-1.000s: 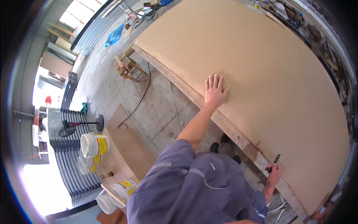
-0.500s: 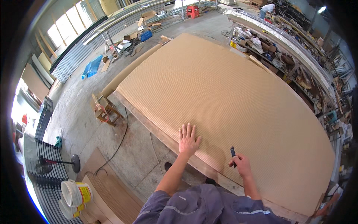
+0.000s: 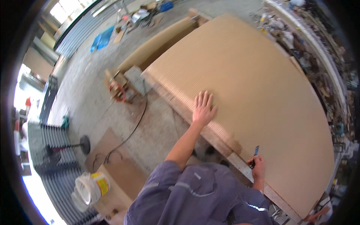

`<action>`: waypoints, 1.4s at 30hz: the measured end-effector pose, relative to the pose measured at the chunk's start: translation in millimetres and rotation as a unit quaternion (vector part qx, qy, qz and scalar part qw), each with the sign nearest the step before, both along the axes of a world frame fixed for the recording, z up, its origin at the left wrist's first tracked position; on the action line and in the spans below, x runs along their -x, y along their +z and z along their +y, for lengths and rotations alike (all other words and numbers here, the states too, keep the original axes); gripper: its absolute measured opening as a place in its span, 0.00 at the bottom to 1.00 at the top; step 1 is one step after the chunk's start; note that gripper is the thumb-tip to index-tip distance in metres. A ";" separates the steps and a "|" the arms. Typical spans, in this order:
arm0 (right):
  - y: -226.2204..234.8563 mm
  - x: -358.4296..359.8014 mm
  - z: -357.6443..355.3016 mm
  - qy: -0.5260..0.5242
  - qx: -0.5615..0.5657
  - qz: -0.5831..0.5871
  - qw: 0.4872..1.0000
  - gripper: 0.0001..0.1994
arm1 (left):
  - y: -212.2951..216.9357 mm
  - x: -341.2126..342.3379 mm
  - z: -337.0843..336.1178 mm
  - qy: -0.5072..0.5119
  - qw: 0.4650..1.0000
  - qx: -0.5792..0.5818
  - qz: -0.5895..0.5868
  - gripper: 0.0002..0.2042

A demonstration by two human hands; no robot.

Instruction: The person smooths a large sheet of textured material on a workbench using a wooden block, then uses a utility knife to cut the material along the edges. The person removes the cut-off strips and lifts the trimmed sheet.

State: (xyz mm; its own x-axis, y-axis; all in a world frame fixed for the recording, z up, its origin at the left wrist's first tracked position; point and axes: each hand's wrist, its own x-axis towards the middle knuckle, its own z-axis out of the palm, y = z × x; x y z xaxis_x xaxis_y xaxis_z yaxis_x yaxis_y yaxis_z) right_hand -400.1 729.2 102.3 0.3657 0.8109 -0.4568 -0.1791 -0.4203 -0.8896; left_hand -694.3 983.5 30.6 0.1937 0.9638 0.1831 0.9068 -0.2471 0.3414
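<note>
A white plastic bucket (image 3: 90,187) stands on the floor at the lower left, beside a brown board. It is round, lies tilted toward the viewer, and carries a yellow label (image 3: 100,183) with a touch of red along its side. Far off at the top, a flat blue package or sheet (image 3: 100,37) lies on the concrete floor; its kind cannot be told.

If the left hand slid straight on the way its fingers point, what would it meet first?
Only more of the big tan board. The left hand lies flat on it, fingers aimed up across bare surface; the way looks free to the far edge, though depth is uncertain.
</note>
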 end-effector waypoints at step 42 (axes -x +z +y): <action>3.3 396.4 441.1 0.306 0.025 0.036 0.951 0.08 | -32.7 373.9 232.8 0.324 0.888 0.034 -0.324 0.15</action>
